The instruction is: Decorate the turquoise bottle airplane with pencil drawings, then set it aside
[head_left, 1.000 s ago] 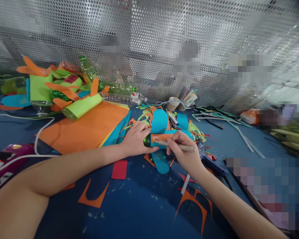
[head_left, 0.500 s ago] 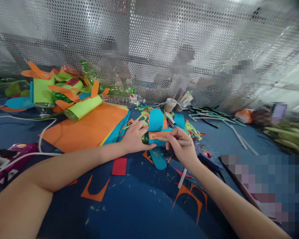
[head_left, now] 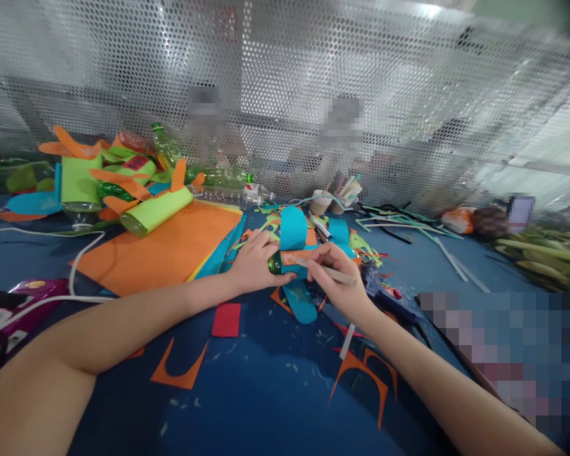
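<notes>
My left hand [head_left: 255, 263] is closed around the green end of a plastic bottle [head_left: 275, 263] lying on its side. Blue paper is wrapped around the bottle, with a curved blue flap [head_left: 293, 228] standing above it and a rounded blue strip [head_left: 301, 303] sticking out below. Between thumb and fingers, my right hand [head_left: 338, 273] grips a pale pen [head_left: 344, 277]. Its tip touches an orange paper strip [head_left: 289, 256] on the bottle's side, where some white marks show. My right fingers hide the bottle's far end.
Orange sheets [head_left: 137, 256] lie at left, beside paper-covered bottles [head_left: 158, 210]. A blue glue gun [head_left: 393, 297] lies right of my hand. Behind stand cups of pens [head_left: 346, 196], near a perforated metal screen [head_left: 285, 95]. Orange scraps [head_left: 180, 373] and a red piece [head_left: 226, 319] lie in front.
My right hand and the pen have shifted slightly left along the orange strip. The whole view has moved a little. My left hand keeps its hold on the bottle.
</notes>
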A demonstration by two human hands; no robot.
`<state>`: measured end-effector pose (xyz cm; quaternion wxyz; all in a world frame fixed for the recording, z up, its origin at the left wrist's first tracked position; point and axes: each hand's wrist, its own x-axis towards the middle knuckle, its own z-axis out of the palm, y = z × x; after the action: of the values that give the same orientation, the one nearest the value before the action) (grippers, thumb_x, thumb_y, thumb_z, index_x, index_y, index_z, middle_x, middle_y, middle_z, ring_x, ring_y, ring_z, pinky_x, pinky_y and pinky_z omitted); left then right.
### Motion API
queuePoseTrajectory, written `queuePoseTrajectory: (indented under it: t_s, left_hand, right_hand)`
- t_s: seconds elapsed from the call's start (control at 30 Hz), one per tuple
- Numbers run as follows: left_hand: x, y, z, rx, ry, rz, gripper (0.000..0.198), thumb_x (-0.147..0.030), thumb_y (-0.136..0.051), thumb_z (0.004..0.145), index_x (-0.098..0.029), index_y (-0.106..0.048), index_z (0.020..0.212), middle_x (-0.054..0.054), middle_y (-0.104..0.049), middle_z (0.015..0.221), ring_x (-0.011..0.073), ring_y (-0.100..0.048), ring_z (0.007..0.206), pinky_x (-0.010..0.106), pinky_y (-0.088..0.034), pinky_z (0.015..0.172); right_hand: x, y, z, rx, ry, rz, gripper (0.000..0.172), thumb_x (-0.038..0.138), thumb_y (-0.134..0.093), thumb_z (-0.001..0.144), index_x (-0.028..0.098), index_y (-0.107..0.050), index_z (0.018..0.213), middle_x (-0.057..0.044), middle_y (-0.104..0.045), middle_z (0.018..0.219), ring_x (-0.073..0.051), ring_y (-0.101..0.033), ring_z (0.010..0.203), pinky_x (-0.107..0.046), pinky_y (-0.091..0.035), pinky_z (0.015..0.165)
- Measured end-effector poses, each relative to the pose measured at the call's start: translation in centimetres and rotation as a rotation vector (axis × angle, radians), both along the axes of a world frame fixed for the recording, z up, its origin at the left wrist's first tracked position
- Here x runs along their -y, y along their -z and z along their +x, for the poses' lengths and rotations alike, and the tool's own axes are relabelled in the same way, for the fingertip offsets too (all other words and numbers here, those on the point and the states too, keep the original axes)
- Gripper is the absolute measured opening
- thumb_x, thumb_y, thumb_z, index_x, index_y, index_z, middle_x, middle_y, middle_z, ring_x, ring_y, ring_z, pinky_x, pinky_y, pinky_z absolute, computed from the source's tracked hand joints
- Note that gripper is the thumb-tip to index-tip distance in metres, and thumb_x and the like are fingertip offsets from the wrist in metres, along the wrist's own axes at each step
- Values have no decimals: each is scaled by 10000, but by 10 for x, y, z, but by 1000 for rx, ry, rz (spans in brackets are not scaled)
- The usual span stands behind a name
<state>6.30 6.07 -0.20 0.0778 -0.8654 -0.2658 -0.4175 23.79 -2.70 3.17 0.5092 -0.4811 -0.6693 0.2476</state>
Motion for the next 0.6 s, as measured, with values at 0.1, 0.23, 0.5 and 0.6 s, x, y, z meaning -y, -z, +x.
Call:
queuePoseTrajectory:
  t_s: [0.1,0.23,0.5,0.6]
  left_hand:
    - [0,0,0,-2,6,-7,481,-631,-647,673,-165,-578,769,57,-480,798,235,-473,810,408,-466,783]
    - [3,-1,-1,4,-11,-61,504,-662,-635,670,-173,-576,778,53,-474,811,239,-470,832,404,-468,778]
    - [6,-2,-3,49,41,-86,489,-651,-637,680,-180,-586,802,35,-466,795,215,-475,790,404,-467,780]
    - [6,-1,-3,39,38,-61,493,-652,-626,689,-166,-575,751,47,-467,786,221,-475,795,409,-473,780]
  right_hand:
    - [3,0,-1,35,58,48,153,317,-591,842,221,-476,807,36,-510,640,-115,-475,549,-253,-379,512]
    - [7,2,1,67,64,61,110,299,-509,898,226,-481,821,31,-530,628,-126,-514,572,-268,-404,558]
    - [10,9,1,15,101,20,152,333,-553,876,232,-462,808,38,-493,632,-118,-467,544,-261,-379,522]
    - [8,12,1,4,123,10,213,335,-557,875,230,-434,737,47,-459,597,-110,-436,521,-259,-359,511]
